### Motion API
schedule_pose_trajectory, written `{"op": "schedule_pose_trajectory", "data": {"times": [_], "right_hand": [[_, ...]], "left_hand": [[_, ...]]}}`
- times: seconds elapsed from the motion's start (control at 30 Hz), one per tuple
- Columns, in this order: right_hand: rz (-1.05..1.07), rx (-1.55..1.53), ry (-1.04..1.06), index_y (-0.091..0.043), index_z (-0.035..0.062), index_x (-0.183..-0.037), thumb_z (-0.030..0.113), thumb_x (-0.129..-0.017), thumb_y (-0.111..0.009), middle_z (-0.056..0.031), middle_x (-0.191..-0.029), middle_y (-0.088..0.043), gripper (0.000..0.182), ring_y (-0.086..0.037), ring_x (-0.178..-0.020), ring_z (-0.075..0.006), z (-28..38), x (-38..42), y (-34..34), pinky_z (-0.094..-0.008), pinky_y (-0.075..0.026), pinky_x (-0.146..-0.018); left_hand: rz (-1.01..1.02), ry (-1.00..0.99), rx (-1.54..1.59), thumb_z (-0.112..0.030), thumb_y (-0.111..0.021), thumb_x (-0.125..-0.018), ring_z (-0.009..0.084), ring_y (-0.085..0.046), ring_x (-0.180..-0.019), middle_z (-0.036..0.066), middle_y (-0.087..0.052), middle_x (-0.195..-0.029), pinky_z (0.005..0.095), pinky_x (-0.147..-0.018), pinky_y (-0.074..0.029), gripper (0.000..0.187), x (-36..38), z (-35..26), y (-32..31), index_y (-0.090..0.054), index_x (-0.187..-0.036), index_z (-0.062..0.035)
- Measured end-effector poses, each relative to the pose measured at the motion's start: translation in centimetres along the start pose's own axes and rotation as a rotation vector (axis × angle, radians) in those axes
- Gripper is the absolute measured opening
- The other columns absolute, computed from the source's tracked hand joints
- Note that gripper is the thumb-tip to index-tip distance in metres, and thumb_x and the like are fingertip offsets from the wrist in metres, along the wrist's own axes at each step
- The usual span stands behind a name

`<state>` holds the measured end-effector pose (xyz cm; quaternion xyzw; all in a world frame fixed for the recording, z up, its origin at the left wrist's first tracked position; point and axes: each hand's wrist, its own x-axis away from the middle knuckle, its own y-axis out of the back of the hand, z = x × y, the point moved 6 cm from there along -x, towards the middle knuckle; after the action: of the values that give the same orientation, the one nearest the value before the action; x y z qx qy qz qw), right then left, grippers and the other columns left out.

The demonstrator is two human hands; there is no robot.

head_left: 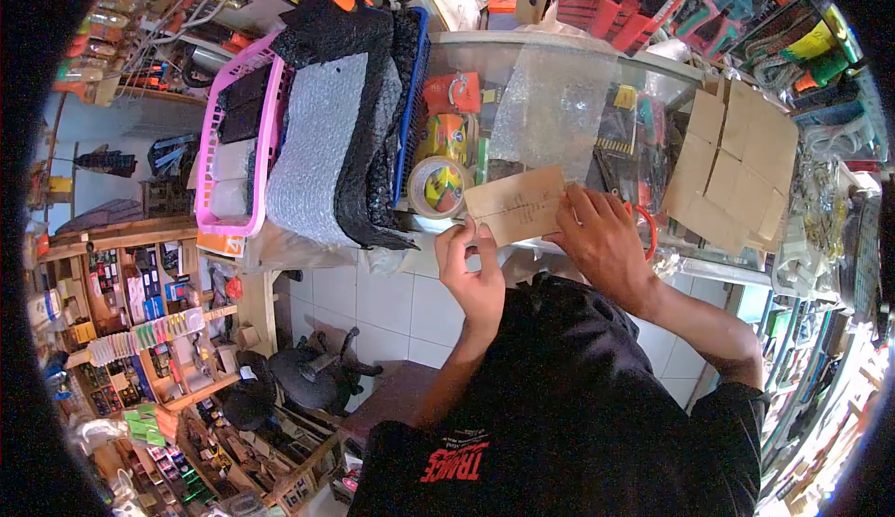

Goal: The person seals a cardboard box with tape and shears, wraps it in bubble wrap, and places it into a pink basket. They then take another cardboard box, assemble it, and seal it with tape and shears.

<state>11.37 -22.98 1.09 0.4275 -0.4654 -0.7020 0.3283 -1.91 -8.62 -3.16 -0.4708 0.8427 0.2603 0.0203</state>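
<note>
A small flat piece of brown cardboard [518,202] with dark handwriting is held up between both hands, over the front edge of the glass counter. My left hand [473,273] pinches its lower left corner between thumb and fingers. At its right edge, my right hand [601,237] grips it with the fingers folded over. A roll of tape [436,188] lies on the counter just left of the cardboard. Beyond the cardboard, a sheet of clear bubble wrap [556,97] is spread over the glass. Part of a red ring-shaped thing [650,230] shows beside my right wrist.
Bubble wrap [317,144] and black wrap drape over a blue basket [410,97], next to a pink basket [203,144]. Folded cardboard [736,163] lies at the counter's right. Wooden shelves of small goods stand at lower left, near a black chair [317,372].
</note>
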Motion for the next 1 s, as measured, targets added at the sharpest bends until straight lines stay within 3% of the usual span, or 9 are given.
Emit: {"op": "schedule_pose_trajectory", "data": {"times": [0.07,0.17,0.37,0.57,0.77,0.87,1.0], "right_hand": [[-0.014,0.002,0.002,-0.061,0.0017,-0.109,0.032,-0.088,-0.070,-0.0178,-0.122,-0.060,0.038,-0.060,-0.115,-0.0321,0.1,0.0,0.1,-0.0440,-0.051,-0.096],[0.014,-0.005,-0.006,-0.061,0.0017,-0.109,0.032,-0.089,-0.070,-0.0179,-0.123,-0.059,0.038,-0.060,-0.116,-0.0316,0.1,0.1,-0.2,-0.0439,-0.051,-0.096],[0.017,-0.009,0.008,-0.061,-0.0007,-0.111,0.027,-0.085,-0.075,-0.0186,-0.124,-0.061,0.041,-0.063,-0.111,-0.0345,0.1,-0.3,0.0,-0.0457,-0.051,-0.094],[0.058,-0.044,-0.041,-0.062,0.0009,-0.115,0.027,-0.084,-0.078,-0.0176,-0.126,-0.062,0.043,-0.064,-0.115,-0.0332,-0.1,-0.2,-0.2,-0.0455,-0.052,-0.092],[0.044,-0.463,-0.234,-0.059,0.0067,-0.134,0.032,-0.082,-0.086,-0.0171,-0.142,-0.059,0.064,-0.062,-0.127,-0.0348,-2.8,2.1,0.0,-0.0473,-0.051,-0.099],[0.027,-0.467,-0.240,-0.051,0.0077,-0.148,0.035,-0.079,-0.088,-0.0185,-0.152,-0.052,0.082,-0.055,-0.136,-0.0396,-4.2,1.6,1.7,-0.0512,-0.047,-0.109],[0.059,-0.448,-0.091,-0.043,0.0141,-0.157,0.035,-0.079,-0.088,-0.0212,-0.161,-0.039,0.093,-0.046,-0.143,-0.0429,-5.1,0.1,1.3,-0.0526,-0.041,-0.117]], "left_hand": [[0.005,-0.227,-0.214,-0.004,-0.066,-0.101,0.0233,-0.066,-0.097,0.016,-0.065,-0.109,0.0347,-0.075,-0.057,0.022,-0.4,-1.7,0.3,-0.069,-0.121,0.0050],[0.060,-0.211,-0.180,-0.005,-0.068,-0.099,0.0301,-0.068,-0.082,0.018,-0.067,-0.102,0.0404,-0.067,-0.056,0.027,-0.7,-1.4,0.3,-0.070,-0.124,0.0041],[0.282,-0.358,-0.516,-0.012,-0.067,-0.100,0.0342,-0.069,-0.085,0.017,-0.069,-0.096,0.0428,-0.074,-0.055,0.035,-1.1,-2.3,0.9,-0.066,-0.132,0.0005],[0.458,-0.391,-0.563,-0.021,-0.071,-0.096,0.0361,-0.068,-0.087,0.016,-0.069,-0.096,0.0458,-0.076,-0.054,0.049,-1.8,-2.2,1.2,-0.059,-0.139,0.0008],[0.448,-0.352,-0.554,-0.029,-0.074,-0.096,0.0377,-0.069,-0.093,0.019,-0.069,-0.101,0.0467,-0.081,-0.055,0.059,-1.2,-1.7,1.8,-0.055,-0.143,0.0030],[0.405,-0.360,-0.497,-0.033,-0.074,-0.097,0.0390,-0.069,-0.099,0.022,-0.068,-0.109,0.0487,-0.087,-0.055,0.068,-0.6,-0.7,1.9,-0.050,-0.149,0.0026],[0.412,-0.270,-0.412,-0.033,-0.075,-0.096,0.0411,-0.067,-0.107,0.025,-0.067,-0.116,0.0504,-0.092,-0.054,0.070,-0.4,-0.9,2.0,-0.049,-0.149,0.0037]]}}
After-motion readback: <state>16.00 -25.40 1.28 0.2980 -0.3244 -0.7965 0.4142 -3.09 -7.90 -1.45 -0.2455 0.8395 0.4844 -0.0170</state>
